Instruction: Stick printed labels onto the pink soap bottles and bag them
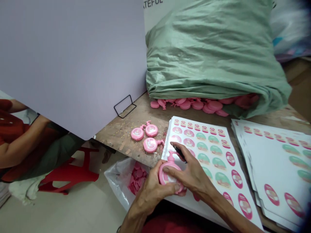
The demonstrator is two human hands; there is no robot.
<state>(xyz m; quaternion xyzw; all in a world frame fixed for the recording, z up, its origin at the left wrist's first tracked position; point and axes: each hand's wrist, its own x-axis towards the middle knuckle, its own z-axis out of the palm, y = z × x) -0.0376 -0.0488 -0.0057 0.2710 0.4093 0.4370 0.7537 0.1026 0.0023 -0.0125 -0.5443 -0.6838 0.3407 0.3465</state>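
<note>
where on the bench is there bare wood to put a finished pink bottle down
Bare wood lies between the black wire stand, the green sack and the three labelled pink bottles. The near side is crowded: sticker sheets and a second stack cover it, and both hands hold a bottle there.

Soft, even daylight fills the scene, bright on the white board (pixel 70 61) and sticker sheets (pixel 213 145), with only faint shadows under the hands. Wide-angle distortion bends the edges; the right corners blur, and the bag (pixel 213 51) looks slightly soft.
</note>
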